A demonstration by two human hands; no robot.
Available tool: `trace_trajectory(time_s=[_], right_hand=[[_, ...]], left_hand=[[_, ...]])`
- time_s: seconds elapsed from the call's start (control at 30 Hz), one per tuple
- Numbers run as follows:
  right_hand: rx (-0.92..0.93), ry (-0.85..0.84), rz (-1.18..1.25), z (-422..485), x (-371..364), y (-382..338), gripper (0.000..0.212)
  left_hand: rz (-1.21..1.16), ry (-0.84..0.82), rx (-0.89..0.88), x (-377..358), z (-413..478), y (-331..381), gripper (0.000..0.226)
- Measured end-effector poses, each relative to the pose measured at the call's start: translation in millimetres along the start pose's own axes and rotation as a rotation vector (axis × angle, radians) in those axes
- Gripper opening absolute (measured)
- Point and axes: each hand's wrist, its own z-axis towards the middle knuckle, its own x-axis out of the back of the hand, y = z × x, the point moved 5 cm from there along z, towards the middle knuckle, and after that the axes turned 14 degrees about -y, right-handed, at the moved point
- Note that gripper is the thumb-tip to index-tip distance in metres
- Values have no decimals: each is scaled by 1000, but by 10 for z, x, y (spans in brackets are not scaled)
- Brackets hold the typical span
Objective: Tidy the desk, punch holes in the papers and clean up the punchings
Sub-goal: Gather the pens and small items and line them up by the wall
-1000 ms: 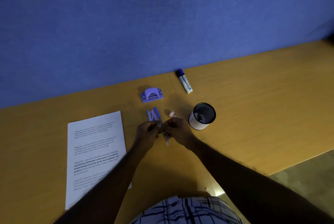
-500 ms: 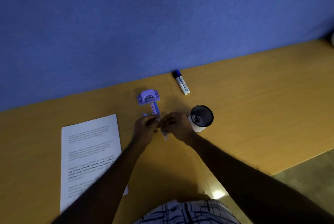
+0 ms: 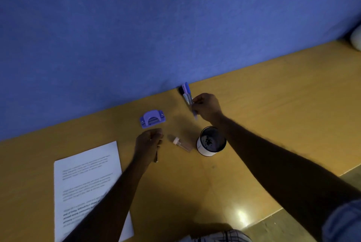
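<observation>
Now, wall-pointing pens in right hand pinch; body-pointing stick in left hand grip.

Left hand and right hand bare; left forearm and right forearm bare as well. Lower right corner of the frame: a blue denim-like sleeve. Bottom edge, near the middle: a pale garment checked with dark crossing lines.

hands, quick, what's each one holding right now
Left hand: pinches a thin brown stick, maybe a pencil.
Right hand: grips blue pens.
</observation>
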Motion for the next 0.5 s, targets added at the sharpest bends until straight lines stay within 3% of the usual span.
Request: trace_trajectory(time_s=[0.5], right_hand=[[-143, -34, -296, 914, 243, 388, 7]], left_hand=[[-57, 7, 9, -210, 385, -35, 9]])
